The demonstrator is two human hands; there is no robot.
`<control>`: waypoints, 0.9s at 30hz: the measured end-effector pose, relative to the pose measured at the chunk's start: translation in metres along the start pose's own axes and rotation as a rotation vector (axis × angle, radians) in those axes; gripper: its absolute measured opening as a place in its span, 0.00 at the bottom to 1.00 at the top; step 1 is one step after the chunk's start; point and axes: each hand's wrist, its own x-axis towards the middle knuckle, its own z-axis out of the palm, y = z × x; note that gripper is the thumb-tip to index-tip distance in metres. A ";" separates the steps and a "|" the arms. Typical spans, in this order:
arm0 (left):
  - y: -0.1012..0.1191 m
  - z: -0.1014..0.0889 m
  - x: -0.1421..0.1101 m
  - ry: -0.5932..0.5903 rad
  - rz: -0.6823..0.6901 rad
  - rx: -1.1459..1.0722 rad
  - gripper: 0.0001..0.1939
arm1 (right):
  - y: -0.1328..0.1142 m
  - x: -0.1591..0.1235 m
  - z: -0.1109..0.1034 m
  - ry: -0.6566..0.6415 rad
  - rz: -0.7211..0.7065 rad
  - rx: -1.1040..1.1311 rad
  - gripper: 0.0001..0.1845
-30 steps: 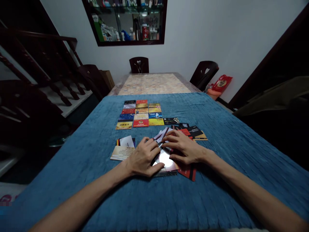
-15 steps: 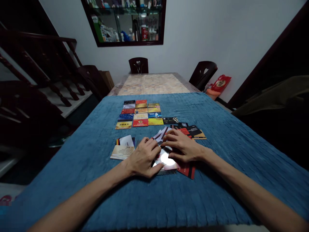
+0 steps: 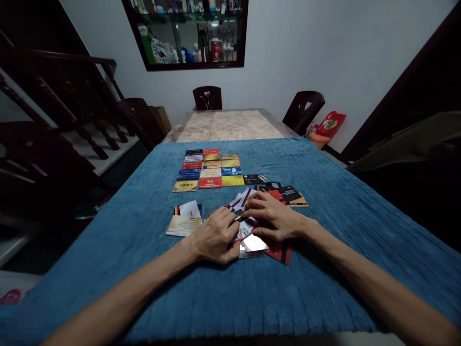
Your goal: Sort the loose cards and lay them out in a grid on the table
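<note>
In the head view a white card (image 3: pixel 246 230) with a dark stripe lies raised on the loose pile, between my two hands. My left hand (image 3: pixel 218 235) is closed, its curled fingers at the card's left edge. Opposite it, my right hand (image 3: pixel 272 216) pinches the card's right side between thumb and fingers, the fingertips partly hidden. Just below shows a shiny card (image 3: pixel 255 243) with a bright glare. A red card (image 3: pixel 279 253) with a black stripe pokes out under my right hand. Beyond my right fingers are black cards (image 3: pixel 290 194) and a striped pale card (image 3: pixel 239 201).
Rows of cards lie laid out farther off, with a gold card (image 3: pixel 185 186), a red card (image 3: pixel 210 182) and a black card (image 3: pixel 254 179) nearest. A beige card (image 3: pixel 183 225) and others form a small group left. Blue cloth (image 3: pixel 144 278) covers the table; chairs (image 3: pixel 208 98) stand around.
The white striped card has come up over the shiny card, covering part of it, with both hands at its edges. The laid-out rows have stayed in place.
</note>
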 end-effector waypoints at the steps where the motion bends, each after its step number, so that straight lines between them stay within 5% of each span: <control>1: -0.001 0.001 0.000 0.019 0.012 -0.002 0.08 | 0.001 0.000 0.000 0.013 -0.011 0.006 0.21; 9: -0.008 0.000 -0.001 0.157 0.022 -0.095 0.11 | 0.006 0.001 0.006 0.130 -0.036 0.004 0.12; 17: -0.021 0.004 -0.003 0.297 -0.106 -0.161 0.13 | 0.007 0.001 0.014 0.278 0.094 0.045 0.09; 27: -0.028 0.007 -0.006 0.271 -0.191 -0.184 0.14 | 0.010 0.001 0.017 0.273 0.204 0.096 0.08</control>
